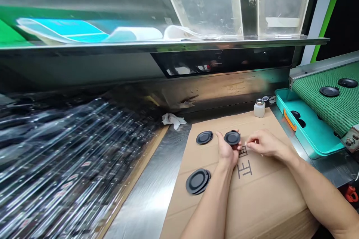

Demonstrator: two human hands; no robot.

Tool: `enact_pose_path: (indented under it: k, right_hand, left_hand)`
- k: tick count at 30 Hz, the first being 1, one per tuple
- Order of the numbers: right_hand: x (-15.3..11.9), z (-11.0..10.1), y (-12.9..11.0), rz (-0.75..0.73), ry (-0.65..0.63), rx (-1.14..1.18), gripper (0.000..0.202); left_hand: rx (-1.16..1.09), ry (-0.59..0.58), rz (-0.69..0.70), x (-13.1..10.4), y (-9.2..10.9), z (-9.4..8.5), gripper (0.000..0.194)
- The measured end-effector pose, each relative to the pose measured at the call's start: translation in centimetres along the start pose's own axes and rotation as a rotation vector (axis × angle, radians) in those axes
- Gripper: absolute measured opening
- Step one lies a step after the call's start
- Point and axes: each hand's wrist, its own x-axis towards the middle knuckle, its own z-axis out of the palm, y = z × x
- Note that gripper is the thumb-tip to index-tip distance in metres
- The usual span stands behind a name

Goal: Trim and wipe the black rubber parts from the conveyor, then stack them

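nearest the camera, two bare forearms reach up from the bottom edge over a sheet of brown cardboard [252, 194] that covers the worktop and carries dark printed characters [244, 168]. a small stack of black round discs [198, 181] lies on the cardboard, left of the left forearm and apart from it. further in, the left hand [227, 149] holds a single black disc [232, 137], fingers curled round its rim from below and the flat face turned up, just above the cardboard. the right hand [265, 143] sits just beside it, thumb and forefinger pressed together on something small and pale [248, 142] at the disc's right edge; what that bit is cannot be told. left of the held disc another black disc [204, 137] lies flat on the cardboard, near but not touching the hand. to the left of the cardboard runs a strip of bare steel table [157, 194], and beyond that a blurred mass of clear plastic sleeves [70, 157]. a crumpled white rag [173, 120] lies at the cardboard's far left corner, and a small white bottle with a metal cap [259, 107] stands at its far edge. to the right, a teal tray [308, 134] holds a few dark discs, and above it a green conveyor belt [331, 104] carries two more discs [329, 91]. farthest back, a steel shelf [168, 44] spans the scene under clear panels.
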Motion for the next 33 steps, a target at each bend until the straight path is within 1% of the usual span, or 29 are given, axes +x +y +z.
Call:
enact_pose_path:
  k: [1,2,4,5,6,7,9,10,12,14,17,19,20,22,24,26,28,30,33]
  right_hand:
    - [-0.2,-0.7,0.5,0.081,-0.023,-0.085,0.021]
    - [-0.3,-1.3,0.9,0.170,-0.018,-0.195,0.024]
    - [-0.4,-1.9,1.3,0.323,0.053,-0.420,0.029]
    - [-0.4,-1.8,1.2,0.360,0.085,-0.504,0.031]
    - [-0.4,-1.6,1.0,0.371,0.100,-0.558,0.033]
    - [-0.4,-1.2,0.7,0.360,0.087,-0.585,0.036]
    - [-0.3,-0.3,0.1,0.311,-0.008,-0.579,0.043]
    - [-0.3,0.2,-0.1,0.290,-0.053,-0.565,0.044]
    - [-0.1,0.8,-0.1,0.277,-0.072,-0.554,0.037]
    - [0.2,1.1,0.3,0.297,-0.009,-0.554,0.030]
    - [0.7,1.8,0.6,0.331,0.161,-0.492,0.031]
    - [0.9,2.8,0.2,0.282,0.242,-0.415,0.031]
    - [0.9,3.4,-0.2,0.239,0.249,-0.387,0.030]
    - [1.0,4.5,-1.1,0.142,0.218,-0.369,0.027]
    - [1.1,5.1,-1.6,0.096,0.203,-0.401,0.027]
    - [1.4,5.0,-1.3,0.159,0.221,-0.468,0.029]
    - [1.7,4.3,-0.4,0.277,0.227,-0.529,0.030]
    - [1.8,3.4,0.7,0.359,0.225,-0.559,0.031]
    - [1.4,2.5,1.8,0.396,0.211,-0.566,0.033]
  left_hand:
    - [-0.021,-0.010,-0.002,0.1,0.4,-0.1,0.073]
    - [-0.039,-0.019,-0.007,0.1,0.7,-0.2,0.071]
    - [-0.065,-0.024,-0.019,0.2,1.1,-0.3,0.067]
    - [-0.075,-0.024,-0.019,0.3,1.2,-0.3,0.066]
    - [-0.081,-0.024,-0.016,0.3,1.3,-0.4,0.065]
    - [-0.085,-0.027,-0.010,0.4,1.3,-0.5,0.064]
    - [-0.081,-0.038,0.003,0.6,1.3,-0.6,0.063]
    - [-0.074,-0.043,0.010,0.7,1.3,-0.7,0.062]
    - [-0.059,-0.047,0.024,0.9,1.3,-1.0,0.061]
    - [-0.056,-0.049,0.034,1.1,1.2,-1.2,0.054]
    - [-0.051,-0.068,0.030,1.2,0.6,-1.0,0.040]
    - [-0.052,-0.090,0.004,0.9,-0.1,-0.7,0.035]
    - [-0.059,-0.104,-0.022,0.8,-0.4,-0.5,0.034]
    - [-0.076,-0.140,-0.100,0.4,-0.9,-0.2,0.036]
    - [-0.088,-0.183,-0.164,0.1,-1.2,-0.1,0.039]
    - [-0.086,-0.182,-0.157,0.0,-1.2,-0.1,0.037]
    - [-0.066,-0.146,-0.119,0.1,-1.0,-0.3,0.033]
    - [-0.045,-0.108,-0.118,0.2,-0.6,-0.4,0.030]
    - [-0.105,-0.095,-0.178,0.4,0.3,-0.7,0.036]
